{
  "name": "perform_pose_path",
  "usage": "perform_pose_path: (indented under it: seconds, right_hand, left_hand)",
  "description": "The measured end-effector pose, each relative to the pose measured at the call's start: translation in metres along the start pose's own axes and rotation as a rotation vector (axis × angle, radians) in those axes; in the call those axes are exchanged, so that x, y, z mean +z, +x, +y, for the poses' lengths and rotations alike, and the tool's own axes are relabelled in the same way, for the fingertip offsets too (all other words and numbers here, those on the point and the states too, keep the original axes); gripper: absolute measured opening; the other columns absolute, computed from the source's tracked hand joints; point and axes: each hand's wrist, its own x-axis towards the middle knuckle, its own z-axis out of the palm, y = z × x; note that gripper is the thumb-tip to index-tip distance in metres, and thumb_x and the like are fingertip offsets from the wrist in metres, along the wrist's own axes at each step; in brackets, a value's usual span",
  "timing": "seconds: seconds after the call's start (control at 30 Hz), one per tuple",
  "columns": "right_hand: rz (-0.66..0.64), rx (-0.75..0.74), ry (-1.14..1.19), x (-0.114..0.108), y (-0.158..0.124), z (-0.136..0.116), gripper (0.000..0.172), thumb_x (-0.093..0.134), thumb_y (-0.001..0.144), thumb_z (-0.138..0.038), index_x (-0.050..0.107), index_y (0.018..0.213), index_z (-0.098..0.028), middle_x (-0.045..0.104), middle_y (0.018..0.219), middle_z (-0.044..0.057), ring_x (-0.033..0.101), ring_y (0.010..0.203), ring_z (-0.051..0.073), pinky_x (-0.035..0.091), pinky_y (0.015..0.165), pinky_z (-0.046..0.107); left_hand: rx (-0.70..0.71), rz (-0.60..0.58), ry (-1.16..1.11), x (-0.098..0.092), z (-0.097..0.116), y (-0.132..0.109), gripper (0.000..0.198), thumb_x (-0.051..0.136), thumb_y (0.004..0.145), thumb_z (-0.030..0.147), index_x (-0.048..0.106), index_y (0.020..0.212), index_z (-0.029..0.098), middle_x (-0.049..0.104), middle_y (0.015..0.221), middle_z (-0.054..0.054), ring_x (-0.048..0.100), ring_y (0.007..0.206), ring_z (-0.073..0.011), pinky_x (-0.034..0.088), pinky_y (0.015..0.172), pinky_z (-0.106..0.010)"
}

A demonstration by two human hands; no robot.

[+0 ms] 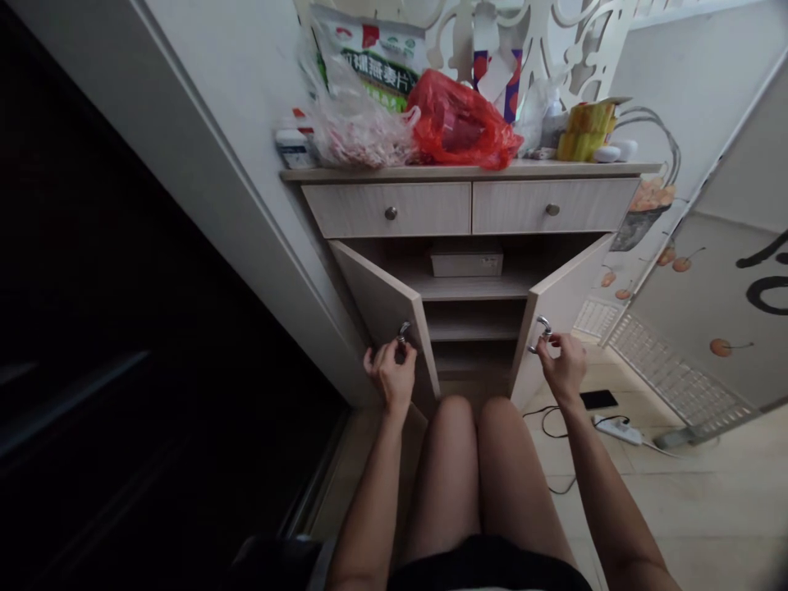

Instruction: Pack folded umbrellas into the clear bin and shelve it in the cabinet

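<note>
My left hand point(394, 372) is closed on the curved metal handle point(404, 329) of the left cabinet door point(385, 295). With its fingers pinched, my right hand point(563, 361) grips the matching handle point(542, 322) of the right cabinet door point(570, 295). Both doors stand partly swung out toward me, one on each side of my knees. Between them the inside of the pale wooden cabinet point(474, 287) shows, with several shelf levels. A light box point(466, 263) sits on the upper shelf.
Two drawers with round knobs point(391, 213) lie above the doors. On the cabinet top are a red plastic bag point(461, 123), a clear bag point(363, 135) and a yellow pack point(584, 131). A phone point(598, 400), a power strip point(617, 429) and cables lie on the floor at right.
</note>
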Motion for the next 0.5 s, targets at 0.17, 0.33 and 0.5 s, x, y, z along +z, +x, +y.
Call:
perform_pose_path:
  seconds: [0.17,0.33,0.5]
  right_hand:
    - [0.033,0.001,-0.011,-0.038,-0.006,0.021,0.034,0.049,0.091,-0.049,0.06,0.078,-0.02,0.065,0.074,0.006,0.06,0.074,0.02,0.038,0.074,0.033]
    - [0.06,0.067,0.007,-0.068,-0.012,0.044,0.041,0.048,0.088,-0.058,0.061,0.076,-0.02,0.067,0.072,0.007,0.062,0.069,0.022,0.043,0.071,0.033]
    - [0.083,0.168,-0.061,-0.097,-0.021,0.086,0.041,0.053,0.083,-0.06,0.065,0.081,-0.021,0.068,0.073,0.009,0.064,0.068,0.025,0.044,0.067,0.035]
  left_hand:
    - [-0.014,0.067,0.033,-0.033,-0.026,-0.002,0.009,0.057,0.079,0.028,0.064,0.077,0.023,0.073,0.08,-0.005,0.066,0.081,-0.0228,0.035,0.105,-0.046]
    - [-0.056,0.141,0.083,-0.066,-0.065,0.003,0.009,0.057,0.076,0.03,0.061,0.071,0.024,0.071,0.073,-0.005,0.066,0.078,-0.0243,0.037,0.104,-0.048]
    - [-0.142,0.173,0.096,-0.102,-0.105,0.018,0.008,0.06,0.072,0.031,0.063,0.073,0.023,0.074,0.081,-0.01,0.068,0.086,-0.03,0.041,0.103,-0.054]
